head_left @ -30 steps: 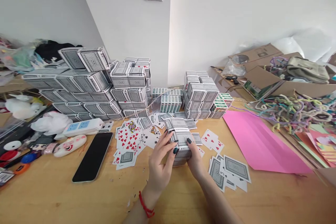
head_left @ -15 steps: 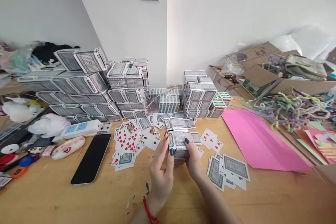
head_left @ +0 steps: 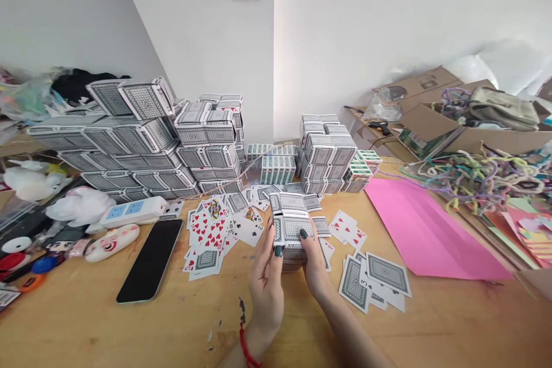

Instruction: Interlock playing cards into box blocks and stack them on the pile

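So, far left of the desk there's a white bundle, and next to it a white power strip. A big wall of card blocks is stacked up behind those. A black phone lies in front, screen dark. Just right of the wall is a narrower stack, with loose cards fanned out in front of it, lots of hearts face up.

Near the middle, the left hand, with a red string bracelet at the wrist, has its grip closed on the left side of a grey-backed card block, thumb at the near edge. The right hand has the other side, grip closed too, thumb pressed on top. So the block sits between both hands, in front of some green boxes; can't tell if its underside touches the desk.

Behind and to the right is another stack of blocks, then a couple of heart cards and a small messy card pile. After that, a pink sheet, a tangle of fuzzy sticks and an open cardboard box with a greenish bag in it.
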Tool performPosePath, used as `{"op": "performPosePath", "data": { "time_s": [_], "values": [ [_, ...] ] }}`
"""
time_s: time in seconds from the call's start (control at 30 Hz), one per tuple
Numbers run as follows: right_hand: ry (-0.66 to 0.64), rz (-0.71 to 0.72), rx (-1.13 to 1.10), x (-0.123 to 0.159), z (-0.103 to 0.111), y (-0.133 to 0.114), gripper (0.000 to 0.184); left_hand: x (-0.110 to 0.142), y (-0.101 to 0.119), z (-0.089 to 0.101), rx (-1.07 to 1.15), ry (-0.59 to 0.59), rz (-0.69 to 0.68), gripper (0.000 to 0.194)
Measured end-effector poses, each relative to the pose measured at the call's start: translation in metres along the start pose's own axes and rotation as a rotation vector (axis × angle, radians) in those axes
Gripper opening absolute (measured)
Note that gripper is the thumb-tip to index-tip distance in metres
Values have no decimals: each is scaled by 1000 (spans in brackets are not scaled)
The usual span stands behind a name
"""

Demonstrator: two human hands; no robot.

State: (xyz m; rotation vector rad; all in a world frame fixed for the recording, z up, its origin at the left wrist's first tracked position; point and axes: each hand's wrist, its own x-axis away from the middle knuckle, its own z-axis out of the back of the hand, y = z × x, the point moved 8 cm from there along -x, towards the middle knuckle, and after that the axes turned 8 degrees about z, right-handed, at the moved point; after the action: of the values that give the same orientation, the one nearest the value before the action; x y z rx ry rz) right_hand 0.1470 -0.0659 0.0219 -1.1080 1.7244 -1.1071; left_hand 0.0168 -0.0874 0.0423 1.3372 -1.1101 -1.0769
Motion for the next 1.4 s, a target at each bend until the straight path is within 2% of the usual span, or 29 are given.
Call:
{"op": "performPosePath", "data": {
  "time_s": [0.27, 0.5, 0.8, 0.97, 1.17, 1.4],
  "values": [
    [-35, 32, 76, 4, -8, -14, 54, 0, -2, 2, 88, 33, 85, 39],
    [-11, 18, 113, 9, -7, -9, 59, 0, -6, 1, 137, 28, 114, 41],
    [-33, 40, 236, 10, -10, -16, 63, -5, -13, 2, 251, 44, 172, 39],
    [-52, 66, 265, 11, -10, -16, 67, -6, -17, 6, 217, 70, 188, 40],
    [-33, 63, 236, 13, -9, -12, 68, -5, -13, 9, 145, 83, 139, 41],
    [-1, 42, 282, 14, -5, -10, 67, -4, -4, 4, 75, 28, 102, 40]
  ]
}}
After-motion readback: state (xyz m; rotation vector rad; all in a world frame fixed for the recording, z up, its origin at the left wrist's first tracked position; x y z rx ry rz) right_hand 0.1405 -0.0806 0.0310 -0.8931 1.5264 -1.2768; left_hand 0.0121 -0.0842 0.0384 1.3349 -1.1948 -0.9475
